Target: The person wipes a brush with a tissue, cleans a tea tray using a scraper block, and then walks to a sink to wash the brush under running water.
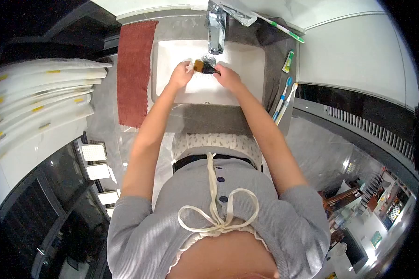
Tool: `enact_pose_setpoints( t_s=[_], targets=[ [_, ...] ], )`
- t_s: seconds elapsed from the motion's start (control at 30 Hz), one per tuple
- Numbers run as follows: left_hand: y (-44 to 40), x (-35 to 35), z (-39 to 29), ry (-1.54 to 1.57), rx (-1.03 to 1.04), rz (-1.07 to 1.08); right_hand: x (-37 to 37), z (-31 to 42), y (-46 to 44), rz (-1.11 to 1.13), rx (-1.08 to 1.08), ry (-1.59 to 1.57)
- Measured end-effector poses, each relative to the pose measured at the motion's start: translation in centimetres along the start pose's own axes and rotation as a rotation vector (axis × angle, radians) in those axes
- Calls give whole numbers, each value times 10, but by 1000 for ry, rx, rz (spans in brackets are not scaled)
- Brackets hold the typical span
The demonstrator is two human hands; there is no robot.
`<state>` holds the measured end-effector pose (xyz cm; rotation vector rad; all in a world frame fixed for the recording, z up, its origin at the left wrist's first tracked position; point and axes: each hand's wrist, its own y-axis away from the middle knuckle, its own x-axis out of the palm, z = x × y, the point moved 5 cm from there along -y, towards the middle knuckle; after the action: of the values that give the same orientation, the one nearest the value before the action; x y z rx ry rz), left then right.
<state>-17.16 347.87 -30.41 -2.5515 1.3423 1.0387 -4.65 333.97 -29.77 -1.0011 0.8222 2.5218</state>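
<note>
Both my hands are over the white sink basin (256, 88), below the faucet (216, 30). The fingers of my right hand (229, 77) are closed on the dark end of a small black-and-amber item (205, 67); it looks like a short brush, though its kind is not clear. My left hand (180, 75) is on the other side, beside the amber end, with its fingers curled. Something whitish shows at those fingertips, too small to name. Under the spout, water (209, 59) glitters around the item.
A reddish-brown towel (136, 74) hangs over the counter's left side. On the right lie several toothbrushes, one a blue-and-white toothbrush (282, 98), and a green toothpaste tube (288, 62). A green-and-white toothbrush (284, 29) lies behind. White plastic-wrapped items (46, 88) hang at left.
</note>
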Motion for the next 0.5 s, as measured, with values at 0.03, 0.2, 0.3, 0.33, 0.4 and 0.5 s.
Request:
enact_pose_setpoints(
  t_s=[0.03,0.2,0.3,0.33,0.4,0.5],
  targets=[
    [-8,9,8,62,-41,-4,3,-3,-3,-10,-14,-17],
    [-36,38,28,118,-96,94,8,-8,-5,14,23,-30],
    [-38,33,12,-40,-150,41,9,-5,-5,-26,15,10],
    [-36,29,5,-82,-182,23,9,-4,-6,-15,34,30],
    [-33,24,-7,-155,-231,12,9,-2,-7,10,73,72],
    [-28,18,-21,-219,-270,19,7,6,-5,1,55,98]
  ],
)
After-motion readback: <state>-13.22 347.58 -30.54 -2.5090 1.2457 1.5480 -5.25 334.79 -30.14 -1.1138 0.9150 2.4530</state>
